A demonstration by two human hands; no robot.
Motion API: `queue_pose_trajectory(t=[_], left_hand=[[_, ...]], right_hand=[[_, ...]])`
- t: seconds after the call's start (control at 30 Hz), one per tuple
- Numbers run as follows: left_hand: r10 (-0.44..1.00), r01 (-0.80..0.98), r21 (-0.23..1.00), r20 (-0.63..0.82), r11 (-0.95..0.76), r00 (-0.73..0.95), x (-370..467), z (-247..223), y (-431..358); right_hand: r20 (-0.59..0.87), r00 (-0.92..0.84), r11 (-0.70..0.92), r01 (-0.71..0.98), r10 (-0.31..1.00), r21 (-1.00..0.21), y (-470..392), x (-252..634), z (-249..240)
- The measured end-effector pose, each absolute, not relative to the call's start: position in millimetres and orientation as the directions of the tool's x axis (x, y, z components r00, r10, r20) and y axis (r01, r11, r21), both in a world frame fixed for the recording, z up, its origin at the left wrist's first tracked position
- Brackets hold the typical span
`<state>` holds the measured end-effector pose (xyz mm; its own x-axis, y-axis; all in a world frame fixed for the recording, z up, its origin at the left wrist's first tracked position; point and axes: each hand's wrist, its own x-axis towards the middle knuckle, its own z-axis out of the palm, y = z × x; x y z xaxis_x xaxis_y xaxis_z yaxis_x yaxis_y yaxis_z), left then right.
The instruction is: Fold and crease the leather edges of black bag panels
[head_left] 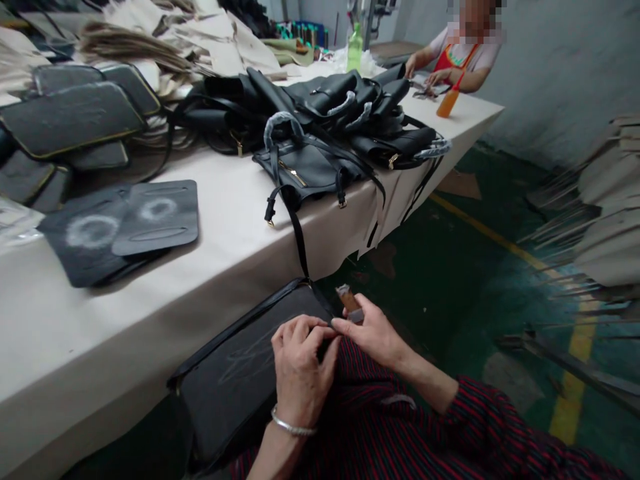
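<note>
A dark bag panel (230,380) with a raised black border lies on my lap, pale scribbled marks on its face. Along its right edge, my left hand (303,363), with a bracelet at the wrist, pinches the border between bent fingers. My right hand (373,330) touches the same edge with its thumb, close to the left fingertips. It grips a small brown tool (349,301) with a pale, worn tip that points up and left. The panel's lower part is partly hidden by my left forearm.
Black bags (320,167) with straps hang near the front edge of the white table (235,233). Dark flat pieces (160,217) lie at left. A person (465,60) works at the far end, near an orange bottle (449,103). Stacked sheets (613,213) stand at right.
</note>
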<state>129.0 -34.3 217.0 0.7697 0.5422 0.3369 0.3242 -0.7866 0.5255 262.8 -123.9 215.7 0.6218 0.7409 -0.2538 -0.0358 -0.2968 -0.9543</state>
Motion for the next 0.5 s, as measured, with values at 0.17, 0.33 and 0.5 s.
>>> queue_pose_trajectory(t=[0.17,0.33,0.5], left_hand=[[0.517,0.318,0.523,0.292,-0.791,0.805,124.8,220.3,-34.6],[0.46,0.3,0.446,0.311,-0.844,0.832,124.8,223.6,-36.9],[0.477,0.321,0.461,0.275,-0.827,0.835,121.5,225.6,-39.7]], right_hand=[[-0.168,0.591,-0.335,0.185,0.789,-0.924,-127.9,255.6,218.8],[-0.113,0.583,-0.283,0.209,0.805,-0.936,-129.7,258.6,222.8],[-0.162,0.589,-0.323,0.178,0.791,-0.93,-128.3,256.4,226.8]])
